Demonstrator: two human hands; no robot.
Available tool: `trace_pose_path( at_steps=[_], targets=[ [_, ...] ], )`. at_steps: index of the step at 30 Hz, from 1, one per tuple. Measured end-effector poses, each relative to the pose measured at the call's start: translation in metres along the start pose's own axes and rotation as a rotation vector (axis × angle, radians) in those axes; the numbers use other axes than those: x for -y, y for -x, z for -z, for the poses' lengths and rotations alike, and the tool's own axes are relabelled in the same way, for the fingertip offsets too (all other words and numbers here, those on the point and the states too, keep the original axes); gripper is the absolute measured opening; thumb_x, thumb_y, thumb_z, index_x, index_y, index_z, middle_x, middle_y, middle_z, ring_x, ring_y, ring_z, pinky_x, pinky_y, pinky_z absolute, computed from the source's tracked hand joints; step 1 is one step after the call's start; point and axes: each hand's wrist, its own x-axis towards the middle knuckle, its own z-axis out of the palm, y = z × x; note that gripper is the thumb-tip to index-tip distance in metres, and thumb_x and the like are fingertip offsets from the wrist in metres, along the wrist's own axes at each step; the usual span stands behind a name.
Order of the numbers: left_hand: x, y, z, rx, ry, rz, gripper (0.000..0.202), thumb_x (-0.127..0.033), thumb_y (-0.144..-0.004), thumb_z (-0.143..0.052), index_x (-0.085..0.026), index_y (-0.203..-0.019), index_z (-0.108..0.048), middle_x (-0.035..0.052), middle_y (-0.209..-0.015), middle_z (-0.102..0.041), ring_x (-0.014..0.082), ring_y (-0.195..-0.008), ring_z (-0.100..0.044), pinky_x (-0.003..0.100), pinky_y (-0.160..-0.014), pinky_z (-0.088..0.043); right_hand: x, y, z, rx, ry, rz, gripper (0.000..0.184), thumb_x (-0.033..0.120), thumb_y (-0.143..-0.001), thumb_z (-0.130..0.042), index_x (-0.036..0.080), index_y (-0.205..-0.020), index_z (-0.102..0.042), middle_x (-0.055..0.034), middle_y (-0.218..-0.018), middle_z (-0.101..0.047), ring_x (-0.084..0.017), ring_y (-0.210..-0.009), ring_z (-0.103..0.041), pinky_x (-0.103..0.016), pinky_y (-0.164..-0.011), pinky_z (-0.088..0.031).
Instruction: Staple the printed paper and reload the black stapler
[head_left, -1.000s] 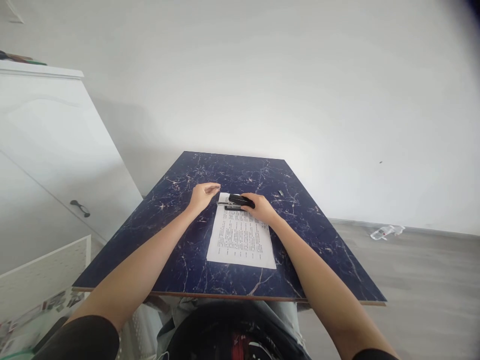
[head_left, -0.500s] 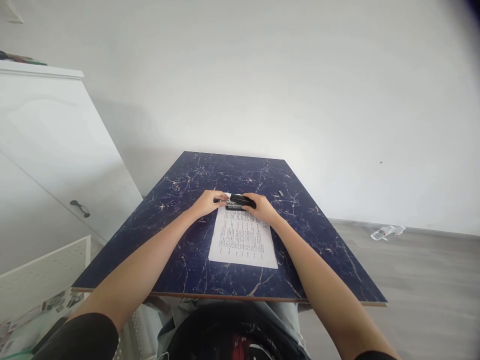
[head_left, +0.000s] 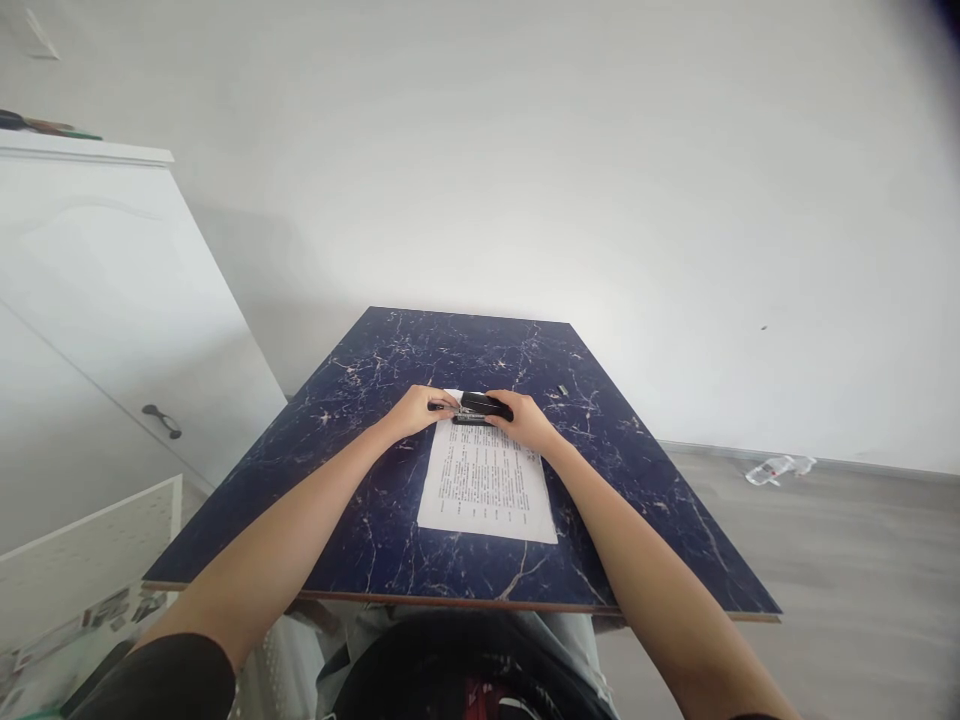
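Note:
A printed white sheet of paper (head_left: 486, 485) lies on the dark blue marble-patterned table (head_left: 375, 540). A black stapler (head_left: 480, 405) sits across the sheet's far edge. My right hand (head_left: 529, 420) is closed around the stapler's right end. My left hand (head_left: 416, 410) pinches the stapler's left end, where a thin black and metal part sticks out. Both forearms reach forward over the table on either side of the sheet.
A small strip of staples (head_left: 562, 389) lies on the table to the right of my hands. A white cabinet (head_left: 97, 330) with a dark handle stands at the left. A clear plastic bottle (head_left: 776, 468) lies on the grey floor at the right.
My left hand moved from hovering open just left of the stapler to closing on its left end. The right hand stayed on the stapler.

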Motion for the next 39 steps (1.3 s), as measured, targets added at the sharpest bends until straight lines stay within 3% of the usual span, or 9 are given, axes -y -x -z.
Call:
trace_pose_path(
  at_steps=[18,26,30,32,36,39],
  targets=[
    [0.000,0.000,0.000,0.021,-0.085,-0.009,0.017,-0.032,-0.087,-0.074,-0.029,-0.100,-0.083,0.0066,-0.107,-0.080,0.0273,-0.101,-0.075,0.043,-0.100,-0.056,0.003,0.000,0.002,0.020,-0.003,-0.014,0.043,0.029,-0.095,-0.069,0.026,-0.137,-0.064,-0.0104,-0.130,-0.071,-0.030,-0.114,-0.069,-0.052,-0.100,-0.057],
    [-0.008,0.009,0.033,0.171,-0.203,0.011,0.024,-0.040,-0.089,-0.073,-0.030,-0.108,-0.081,0.0048,-0.118,-0.077,0.0261,-0.110,-0.071,0.043,-0.104,-0.052,-0.002,0.000,0.000,0.038,-0.037,-0.027,0.043,0.033,-0.096,-0.068,0.029,-0.138,-0.063,-0.0099,-0.131,-0.070,-0.029,-0.115,-0.068,-0.049,-0.100,-0.057],
    [-0.003,0.012,0.043,0.181,-0.137,0.036,0.031,-0.036,-0.088,-0.074,-0.028,-0.118,-0.077,0.0047,-0.118,-0.078,0.0248,-0.110,-0.072,0.042,-0.106,-0.052,-0.008,0.001,0.005,0.023,-0.035,-0.033,0.057,0.040,-0.088,-0.079,0.030,-0.141,-0.060,-0.0101,-0.130,-0.069,-0.031,-0.118,-0.065,-0.050,-0.099,-0.054],
    [0.001,0.010,0.041,0.158,-0.101,0.051,0.032,-0.033,-0.088,-0.074,-0.026,-0.119,-0.076,0.0050,-0.114,-0.079,0.0244,-0.108,-0.074,0.042,-0.107,-0.051,-0.011,0.001,0.010,0.009,-0.005,-0.040,0.063,0.039,-0.081,-0.085,0.028,-0.138,-0.063,-0.0098,-0.125,-0.071,-0.032,-0.116,-0.065,-0.050,-0.100,-0.052],
    [0.008,0.005,0.027,0.083,-0.079,0.030,0.022,-0.031,-0.085,-0.077,-0.024,-0.106,-0.078,0.0053,-0.107,-0.080,0.0239,-0.103,-0.075,0.041,-0.105,-0.053,-0.015,0.002,0.015,0.038,-0.015,-0.073,0.046,0.030,-0.078,-0.086,0.023,-0.122,-0.072,-0.0068,-0.108,-0.076,-0.027,-0.098,-0.070,-0.042,-0.092,-0.054],
    [0.009,0.000,0.015,0.035,-0.080,-0.012,0.017,-0.027,-0.086,-0.075,-0.024,-0.102,-0.077,0.0050,-0.106,-0.080,0.0233,-0.102,-0.075,0.039,-0.101,-0.055,-0.016,0.002,0.014,0.023,-0.056,-0.100,0.046,0.027,-0.076,-0.087,0.023,-0.119,-0.073,-0.0050,-0.104,-0.078,-0.025,-0.091,-0.071,-0.039,-0.088,-0.055]
  ],
)
